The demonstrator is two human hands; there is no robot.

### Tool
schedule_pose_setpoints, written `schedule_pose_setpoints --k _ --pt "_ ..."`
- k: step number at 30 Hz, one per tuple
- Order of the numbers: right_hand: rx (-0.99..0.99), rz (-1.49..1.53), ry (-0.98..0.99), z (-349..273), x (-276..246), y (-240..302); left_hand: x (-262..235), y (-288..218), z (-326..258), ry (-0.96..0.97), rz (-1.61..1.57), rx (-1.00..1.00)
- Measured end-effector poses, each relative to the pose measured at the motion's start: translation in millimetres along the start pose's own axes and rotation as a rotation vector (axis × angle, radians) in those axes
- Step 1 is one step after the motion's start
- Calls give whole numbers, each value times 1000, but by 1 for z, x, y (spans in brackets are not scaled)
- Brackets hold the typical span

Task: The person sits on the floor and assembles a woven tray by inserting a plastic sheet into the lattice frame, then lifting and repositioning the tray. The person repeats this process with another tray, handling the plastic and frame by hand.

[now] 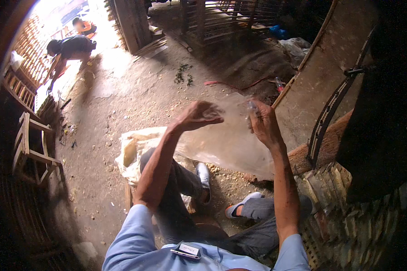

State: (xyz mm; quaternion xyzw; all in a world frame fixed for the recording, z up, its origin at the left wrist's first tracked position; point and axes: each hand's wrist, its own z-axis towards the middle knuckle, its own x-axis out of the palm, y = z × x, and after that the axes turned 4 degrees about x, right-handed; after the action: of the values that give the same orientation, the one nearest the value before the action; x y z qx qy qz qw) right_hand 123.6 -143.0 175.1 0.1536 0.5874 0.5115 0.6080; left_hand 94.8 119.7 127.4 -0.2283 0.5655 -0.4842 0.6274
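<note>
A large, clear plastic bag (233,143) hangs in front of me, spread between my two hands above the floor. My left hand (202,114) is closed on its upper left edge, with fingers curled toward the middle. My right hand (263,123) pinches the upper right edge, with the plastic bunched around the fingers. Through the see-through film the ground shows hazily. By my left knee, a whitish plastic sack (132,151) lies crumpled, partly hidden behind my left arm and leg.
A small wooden stool frame (34,149) stands at the left. Split bamboo pieces (343,217) lie at the lower right, near a leaning board (321,86). Two people, one bending (72,47), are far left by bright light. A red strip (239,86) lies ahead.
</note>
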Motion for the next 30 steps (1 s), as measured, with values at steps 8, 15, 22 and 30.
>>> schedule_pose_setpoints --k 8,15,22,30 --pt "-35 56 -345 11 -42 8 -51 52 2 186 166 -106" --pt "-38 158 -109 13 -6 4 -13 -22 7 112 191 -226" --pt "13 68 -765 20 -61 -44 -65 103 -11 43 405 -200" --pt "-25 -23 -590 13 -54 -46 -69 107 -16 -129 505 -299"
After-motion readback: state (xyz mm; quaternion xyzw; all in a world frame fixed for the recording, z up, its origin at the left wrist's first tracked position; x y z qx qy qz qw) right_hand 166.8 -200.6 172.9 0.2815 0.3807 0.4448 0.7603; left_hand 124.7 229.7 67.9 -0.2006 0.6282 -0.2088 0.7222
